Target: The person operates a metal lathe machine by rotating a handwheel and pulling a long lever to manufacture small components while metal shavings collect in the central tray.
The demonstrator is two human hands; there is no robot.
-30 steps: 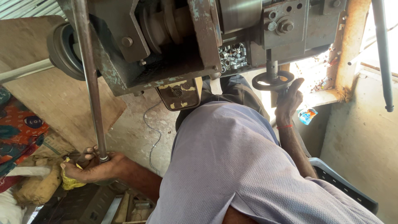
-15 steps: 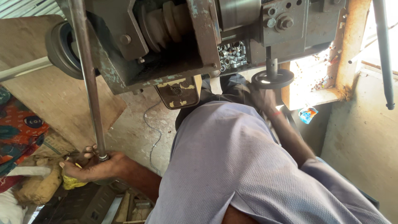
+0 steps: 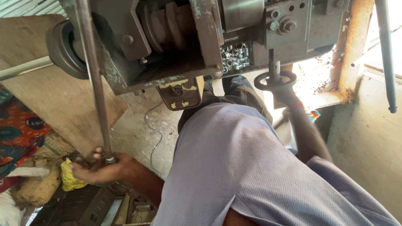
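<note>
My left hand [image 3: 98,167] is at the lower left, closed around the bottom end of a long grey metal lever rod [image 3: 94,79] that runs up to the machine [image 3: 188,37]. At the upper right, my right hand [image 3: 289,98] grips the lower rim of a small black handwheel [image 3: 274,79] on a short shaft under the machine. My lilac shirt [image 3: 243,167] fills the middle and hides most of my right arm.
A pile of several small metal sleeves [image 3: 234,56] sits in an opening of the machine. A yellow cloth [image 3: 69,175] and sacks lie left of my left hand. A wooden board [image 3: 63,100] leans behind the rod. A dark pole [image 3: 387,54] hangs at the right by a concrete wall.
My right hand has shifted around the rim of the handwheel. My left hand has stayed closed on the end of the lever rod.
</note>
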